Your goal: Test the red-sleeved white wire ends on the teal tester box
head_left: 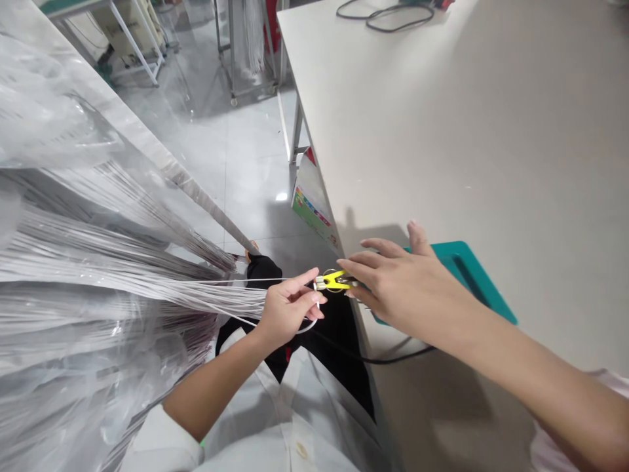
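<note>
My left hand [289, 303] is closed round a thin white cable [308, 328], which bends in a loop below the fingers. Its fingertips reach up to a small pale connector-like piece at the jaw end of a yellow clip [335, 280]. From the right, my right hand [393, 278] grips the clip's back part with its fingertips, the upper fingers stretched loosely over the table edge. Whether the clip's jaws touch the cable end cannot be made out. Beneath my right hand lies a teal-green flat device [484, 288], partly covered by the hand and wrist.
Bundles of long white cables [122, 269] under clear plastic hang at left beside a slanted rail [181, 174]. A pale table [472, 151] fills the right. A black cord [383, 360] runs below it. A printed box [312, 203] stands by the table; a wheeled rack [233, 65] is farther back.
</note>
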{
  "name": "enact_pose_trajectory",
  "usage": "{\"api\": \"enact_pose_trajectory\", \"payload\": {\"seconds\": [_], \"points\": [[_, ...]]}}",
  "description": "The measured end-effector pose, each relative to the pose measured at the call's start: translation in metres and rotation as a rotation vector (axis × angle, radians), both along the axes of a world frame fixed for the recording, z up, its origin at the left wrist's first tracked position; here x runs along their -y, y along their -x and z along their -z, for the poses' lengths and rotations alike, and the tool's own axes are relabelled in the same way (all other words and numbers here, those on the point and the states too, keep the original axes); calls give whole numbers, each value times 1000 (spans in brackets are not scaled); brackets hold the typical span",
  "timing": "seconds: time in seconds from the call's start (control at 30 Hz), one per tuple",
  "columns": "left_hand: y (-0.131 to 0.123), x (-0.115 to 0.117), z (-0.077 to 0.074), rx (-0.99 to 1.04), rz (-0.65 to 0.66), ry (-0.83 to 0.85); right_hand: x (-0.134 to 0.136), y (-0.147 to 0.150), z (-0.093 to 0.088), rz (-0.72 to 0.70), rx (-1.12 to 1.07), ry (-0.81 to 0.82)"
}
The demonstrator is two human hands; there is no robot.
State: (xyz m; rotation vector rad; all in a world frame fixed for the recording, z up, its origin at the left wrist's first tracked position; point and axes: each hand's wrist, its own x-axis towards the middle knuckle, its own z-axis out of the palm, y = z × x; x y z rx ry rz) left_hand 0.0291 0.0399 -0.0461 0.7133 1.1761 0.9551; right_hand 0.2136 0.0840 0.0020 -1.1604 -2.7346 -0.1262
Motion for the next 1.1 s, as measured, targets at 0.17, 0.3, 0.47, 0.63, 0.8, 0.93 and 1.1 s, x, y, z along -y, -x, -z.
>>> {"api": "enact_pose_trajectory", "payload": {"seconds": [0.17,0.3,0.47,0.63,0.8,0.93,1.1], "points": [[-1,-1,-2,-14,-23,11,-4,0,0,-98,47,7],[-2,-1,0,2,-29,20,-2,0,1,-73,74,-10],[-3,2,0,-38,-45,-10,3,1,1,13,124,-9],[-2,3,-4,-72,-46,-43,4,3,4,65,141,52],[5,5,0,-78,-52,-43,3,2,9,75,111,59],[13,8,0,-77,-52,-39,3,0,5,46,34,20],[26,12,-7,-34,-85,-73,24,14,-10,30,-359,-63]]}}
